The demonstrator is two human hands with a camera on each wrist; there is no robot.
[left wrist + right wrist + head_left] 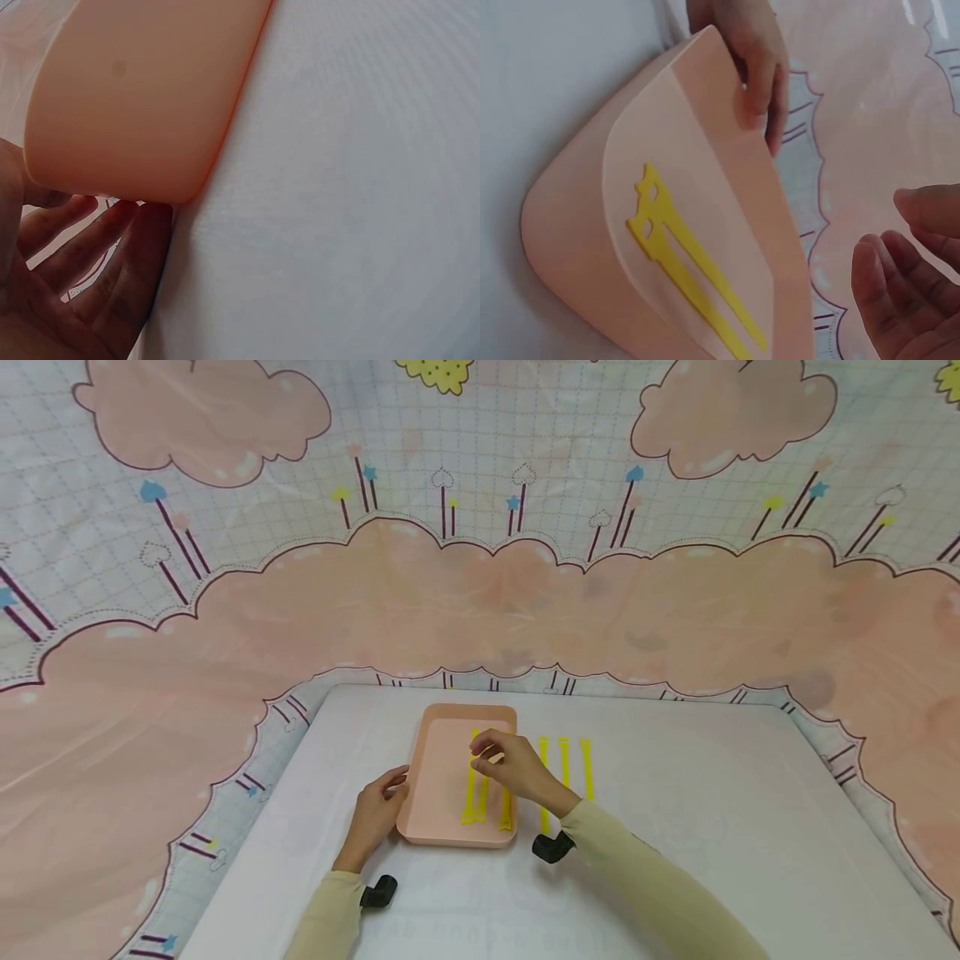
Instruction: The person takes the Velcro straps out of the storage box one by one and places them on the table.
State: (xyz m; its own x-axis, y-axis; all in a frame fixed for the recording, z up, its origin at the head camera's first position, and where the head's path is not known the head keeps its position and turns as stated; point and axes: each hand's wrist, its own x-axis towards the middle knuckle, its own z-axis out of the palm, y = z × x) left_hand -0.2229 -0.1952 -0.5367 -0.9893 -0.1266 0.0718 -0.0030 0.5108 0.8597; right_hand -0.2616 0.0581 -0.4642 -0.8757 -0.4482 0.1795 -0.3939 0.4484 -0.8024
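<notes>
My left hand [377, 814] is at the left side of a peach-coloured tray [442, 840]. Its fingertips touch the outer wall in the left wrist view, and the thumb is close by the rim. Above the tray's right half hovers my right hand [513, 766], thumb and fingers loosely bent, tips apart and nothing visible between them. Under it, long flat yellow strips [469, 797] lie lengthwise in the tray, partly covered by the hand in the head view. Two of these yellow strips [694, 289], with holes in their widened ends, show in the right wrist view.
Just right of the tray, three more yellow strips [587, 768] lie roughly parallel on the white table [720, 827]; the right hand and forearm partly hide them. Behind the table hangs a cloud-patterned cloth [480, 602]. Each wrist wears a black camera [552, 847].
</notes>
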